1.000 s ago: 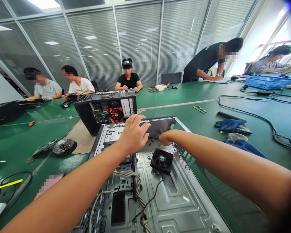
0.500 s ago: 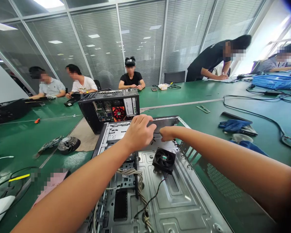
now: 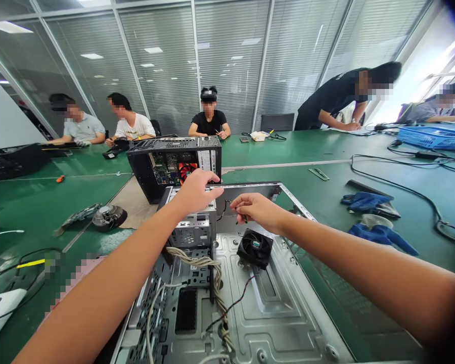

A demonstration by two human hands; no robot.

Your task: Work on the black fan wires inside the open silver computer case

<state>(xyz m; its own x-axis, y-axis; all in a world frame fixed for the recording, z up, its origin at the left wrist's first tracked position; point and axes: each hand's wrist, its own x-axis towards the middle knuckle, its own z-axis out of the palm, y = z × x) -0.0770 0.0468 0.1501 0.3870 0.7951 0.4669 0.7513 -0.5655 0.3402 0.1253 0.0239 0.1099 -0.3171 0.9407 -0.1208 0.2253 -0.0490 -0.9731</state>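
An open silver computer case (image 3: pixel 273 303) lies flat on the green table in front of me. My left hand (image 3: pixel 195 191) hovers over the drive cage (image 3: pixel 193 230) at the case's far end, fingers loosely curled with the forefinger stretched out, holding nothing. My right hand (image 3: pixel 256 210) is pinched on a thin black cable (image 3: pixel 227 206) near the far wall of the case. A small black fan (image 3: pixel 255 247) sits loose on the case floor just below my right hand, its thin wire trailing toward me. A bundle of beige cables (image 3: pixel 212 278) lies along the case's middle.
A second, black computer case (image 3: pixel 174 164) stands behind mine. A cooler fan (image 3: pixel 109 217) lies to the left, blue gloves (image 3: pixel 379 233) to the right, black cables (image 3: pixel 402 177) and a blue basket (image 3: pixel 434 136) farther right. Several people sit or lean at the table's far side.
Both hands have drawn back from the case's far wall toward me. My left hand has let go and lifted over the drive cage; my right hand now pinches a thin cable.
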